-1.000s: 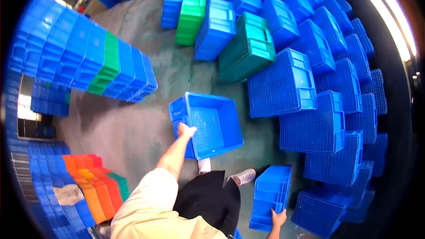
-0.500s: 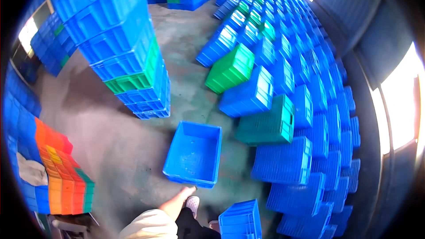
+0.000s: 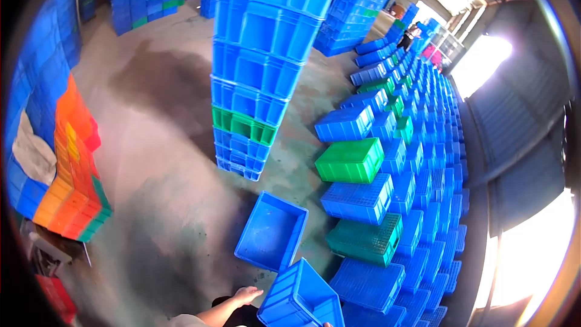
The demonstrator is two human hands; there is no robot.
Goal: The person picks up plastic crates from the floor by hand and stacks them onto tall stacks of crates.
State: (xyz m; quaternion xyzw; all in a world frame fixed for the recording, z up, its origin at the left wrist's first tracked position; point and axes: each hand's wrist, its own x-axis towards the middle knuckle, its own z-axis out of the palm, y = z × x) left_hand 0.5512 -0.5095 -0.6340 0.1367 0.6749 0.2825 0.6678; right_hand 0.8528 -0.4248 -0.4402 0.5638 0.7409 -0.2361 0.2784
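Note:
My right hand (image 3: 327, 324) shows only as fingertips at the bottom edge, gripping the rim of a tilted blue crate (image 3: 282, 295). That crate is raised in front of me, its open top turned to the right. Just left of it, my left hand (image 3: 247, 294) is held out with its fingers extended and nothing in them, apart from the crate's side. Beyond the held crate, an open blue crate (image 3: 269, 230) lies on the floor with its hollow side up; the held crate overlaps its near corner in this view.
A tall stack of blue crates (image 3: 257, 42) with one green layer stands ahead. Rows of upturned blue and green crates (image 3: 357, 197) fill the right side. Orange, red and green crates (image 3: 66, 175) stand at left, near a pale cloth (image 3: 31, 148). A person (image 3: 409, 35) is far back.
The blue crate near my feet has come up off the floor in my right hand. My left hand has moved off the floor crate's near edge. The view has turned left and tilted up.

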